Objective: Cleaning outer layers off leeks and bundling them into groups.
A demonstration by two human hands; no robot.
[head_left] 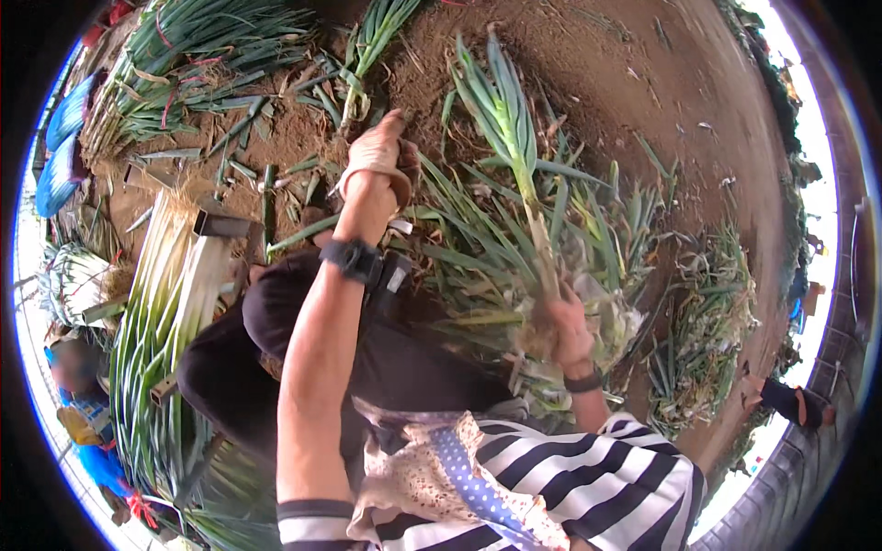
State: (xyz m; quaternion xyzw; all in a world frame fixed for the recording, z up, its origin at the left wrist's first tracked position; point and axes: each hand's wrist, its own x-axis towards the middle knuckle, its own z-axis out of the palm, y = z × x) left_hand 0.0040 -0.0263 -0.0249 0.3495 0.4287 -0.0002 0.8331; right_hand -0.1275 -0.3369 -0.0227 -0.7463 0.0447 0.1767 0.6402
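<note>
My right hand (568, 329) is closed round the pale lower stem of a large green onion (522, 151), blurred slightly by motion. The onion's green leaves point up and away from me, above a heap of loose leaves (487, 239). Over the soil to the left, my left hand (377, 156) is closed, with a band round its palm and its curled fingers mostly hidden. What it holds, if anything, cannot be made out. Just beyond it lies another green onion (372, 46), its root end nearest the hand.
At my left, long green onions (165, 294) lie stacked in a metal frame (220, 225). Tied bundles (211, 46) lie far left, near blue objects (62, 174). A person in blue (96, 464) is at the left edge. Leaf scraps (703, 321) pile up at right, near someone's dark-clad limb (785, 401).
</note>
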